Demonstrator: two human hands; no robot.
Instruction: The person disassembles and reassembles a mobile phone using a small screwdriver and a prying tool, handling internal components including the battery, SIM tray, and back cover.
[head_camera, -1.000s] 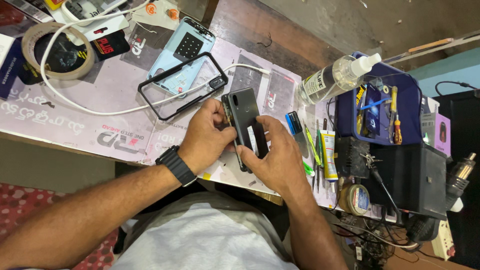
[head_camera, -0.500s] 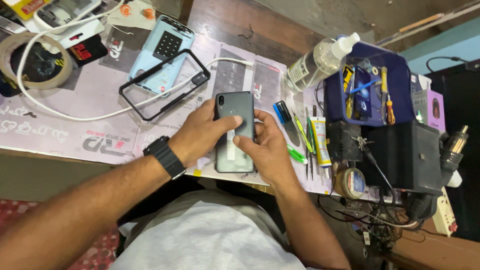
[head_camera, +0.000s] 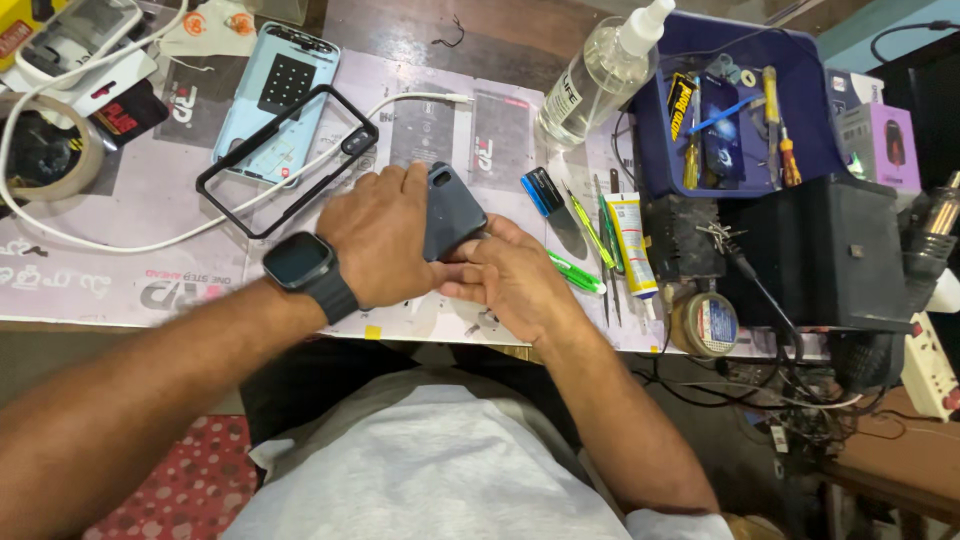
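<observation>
Both hands meet over the middle of the worktop (head_camera: 120, 200), on a dark grey phone (head_camera: 452, 208) turned back-side up, its camera corner pointing toward twelve o'clock. The left hand (head_camera: 378, 238), with a dark smartwatch (head_camera: 300, 262) on the wrist, lies across the phone from nine o'clock, fingers curled over its left edge and gripping it. The right hand (head_camera: 512, 275) comes in from five o'clock, its fingertips pressed against the phone's lower end, closed on it as well. The phone is tilted, raised a little off the pale printed mat (head_camera: 130, 270) beneath.

At ten o'clock from the hands lies an empty black bumper frame (head_camera: 288, 160), partly overlapping a light blue phone back (head_camera: 275, 100). A white cable (head_camera: 150, 240) loops under the frame and runs to a plug near twelve o'clock. Further toward nine o'clock sits a roll of tape (head_camera: 45, 160).

At one o'clock stands a clear spray bottle (head_camera: 600, 75), leaning against a blue tray (head_camera: 800, 100) holding screwdrivers and small tools. At three o'clock, just beside the right hand, lie a green tweezer-like tool (head_camera: 575, 272), a small blue-black tool (head_camera: 545, 192) and a white glue tube (head_camera: 632, 240). Beyond these sits a black box (head_camera: 830, 250), with a small tape roll (head_camera: 705, 322) at four o'clock.
</observation>
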